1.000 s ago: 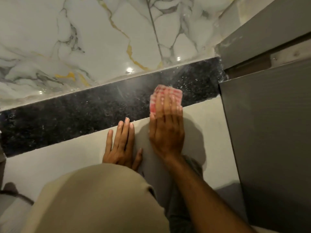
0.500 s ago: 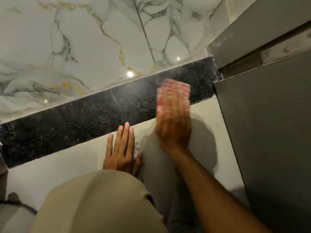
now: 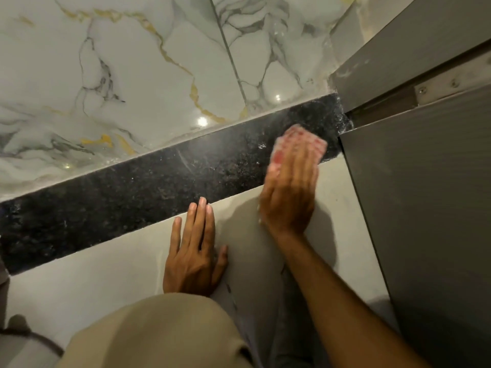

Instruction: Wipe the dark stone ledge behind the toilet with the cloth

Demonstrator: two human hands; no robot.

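The dark speckled stone ledge [image 3: 127, 203] runs as a slanted band from lower left to upper right, under a marble wall. My right hand [image 3: 289, 192] lies flat on a red-and-white checked cloth [image 3: 297, 138], pressing it onto the ledge's right end, close to the grey panel. The hand is motion-blurred and covers most of the cloth. My left hand [image 3: 195, 251] rests flat, fingers together, on the pale grey wall face below the ledge, its fingertips at the ledge's front edge. It holds nothing.
A white marble wall [image 3: 148, 75] with gold and grey veins rises behind the ledge. A grey panel [image 3: 425, 208] with a metal strip [image 3: 451, 83] closes off the right side. My beige-clad knee [image 3: 159, 333] fills the bottom. White specks dot the ledge near the cloth.
My right hand has slid the cloth along the ledge to the right, toward the grey panel. My left hand has stayed planted on the pale face.
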